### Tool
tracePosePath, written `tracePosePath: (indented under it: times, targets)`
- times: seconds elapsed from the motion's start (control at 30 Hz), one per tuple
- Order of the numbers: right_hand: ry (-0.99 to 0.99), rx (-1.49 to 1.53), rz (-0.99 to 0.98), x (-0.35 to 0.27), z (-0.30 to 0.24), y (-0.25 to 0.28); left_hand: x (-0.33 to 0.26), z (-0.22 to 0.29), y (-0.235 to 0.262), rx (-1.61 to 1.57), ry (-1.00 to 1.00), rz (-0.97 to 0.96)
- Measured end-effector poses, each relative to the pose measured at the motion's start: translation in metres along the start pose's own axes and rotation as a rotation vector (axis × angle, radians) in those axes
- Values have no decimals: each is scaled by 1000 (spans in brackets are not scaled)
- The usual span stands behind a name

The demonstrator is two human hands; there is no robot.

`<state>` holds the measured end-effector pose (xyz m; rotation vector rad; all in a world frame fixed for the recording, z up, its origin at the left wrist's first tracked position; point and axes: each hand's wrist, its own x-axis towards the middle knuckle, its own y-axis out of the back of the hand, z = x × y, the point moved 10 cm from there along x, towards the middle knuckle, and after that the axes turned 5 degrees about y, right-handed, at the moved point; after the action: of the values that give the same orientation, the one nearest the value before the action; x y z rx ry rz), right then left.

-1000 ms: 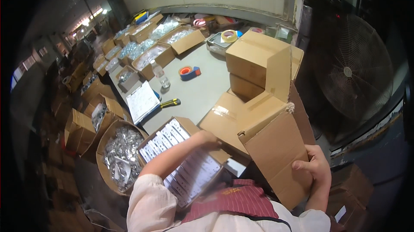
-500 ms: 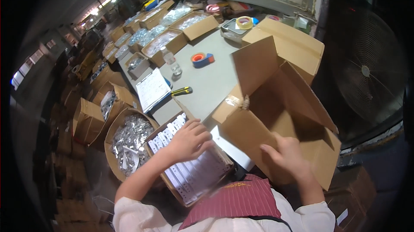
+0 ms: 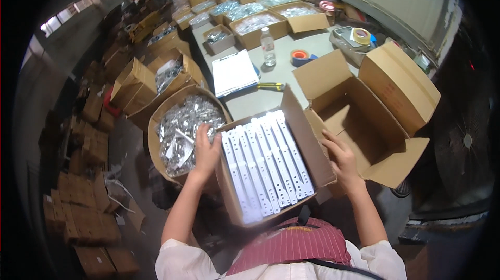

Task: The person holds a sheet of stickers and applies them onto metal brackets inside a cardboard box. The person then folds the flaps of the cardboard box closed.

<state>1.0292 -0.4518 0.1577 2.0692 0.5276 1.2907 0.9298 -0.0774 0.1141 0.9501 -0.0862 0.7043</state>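
Both hands, left hand and right hand, grip a brown carton of white strips.

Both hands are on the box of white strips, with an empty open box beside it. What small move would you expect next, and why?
Probably a lift and shift right: the left hand and right hand grip opposite walls of the box of white strips, and the empty box beside it stands open, flaps spread.
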Motion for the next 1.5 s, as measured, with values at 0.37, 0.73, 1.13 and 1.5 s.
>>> tracePosePath:
  times: [0.37,0.73,1.13,1.5]
  targets:
    - [-743,587,-395,-174,-8,-73,-32,-128,-24,-152,323,-197]
    - [-669,241,-286,-165,-33,-65,-83,26,26,-157,-138,-158]
    - [-962,650,-382,-205,6,-102,-246,52,36,-346,-58,-270]
    - [-1306,1272,-162,-230,-25,-107,-303,25,-44,-509,425,-571]
